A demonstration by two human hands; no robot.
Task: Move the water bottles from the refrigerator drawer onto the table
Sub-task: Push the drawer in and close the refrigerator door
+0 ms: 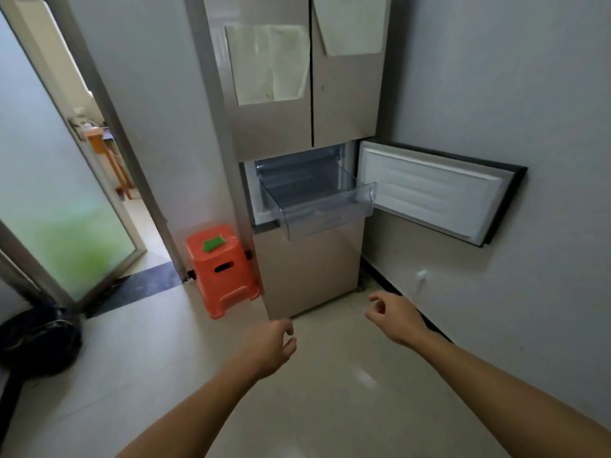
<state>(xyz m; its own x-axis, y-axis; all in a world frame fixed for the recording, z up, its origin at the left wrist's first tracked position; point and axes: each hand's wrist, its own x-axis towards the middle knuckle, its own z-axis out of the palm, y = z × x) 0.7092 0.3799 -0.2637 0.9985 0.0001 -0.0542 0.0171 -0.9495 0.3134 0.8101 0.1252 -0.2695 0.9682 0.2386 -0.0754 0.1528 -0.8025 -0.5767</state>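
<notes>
We record the clear refrigerator drawer (317, 206) pulled out at frame centre, in the refrigerator (310, 276); we cannot tell whether bottles lie inside. Its compartment door (436, 196) stands swung open to the right. At lower centre, the left hand (271, 348) and right hand (393, 317) hang apart, fingers loosely curled, holding nothing. An orange stool (221, 269) stands just left of the refrigerator.

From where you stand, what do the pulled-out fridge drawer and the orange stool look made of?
The drawer looks like clear, glossy plastic: you can see through its walls. The stool seems moulded orange plastic, smooth, with a cut-out slot.
</notes>
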